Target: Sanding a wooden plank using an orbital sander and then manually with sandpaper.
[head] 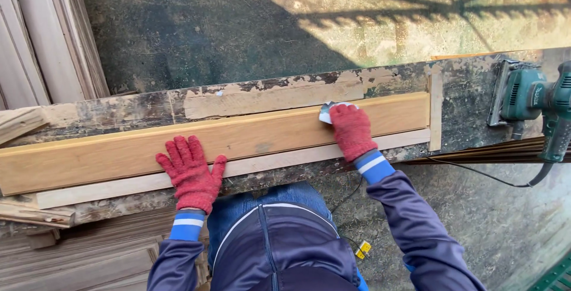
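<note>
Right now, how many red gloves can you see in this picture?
2. One is on the left hand, spread flat on the long wooden board. The other is on the right hand, pressing a small pale piece against the board further along. None appear hidden.

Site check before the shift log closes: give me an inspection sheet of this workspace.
Surface: worn, paint-flaked wooden workbench, long and narrow.
Job's things: long pale wooden board lying flat along the bench, on a thinner pale strip; small whitish pad at its far edge.
Clutter: green electric sander resting at the bench's right end; small yellow object on the ground.
Grippers: left hand, red knit glove, pressed flat on the board; right hand, red glove, on the pad.
Cables: black cord running from the sander under the bench edge.
Surroundings: concrete floor with fence shadows; stacked timber planks at left.
</note>
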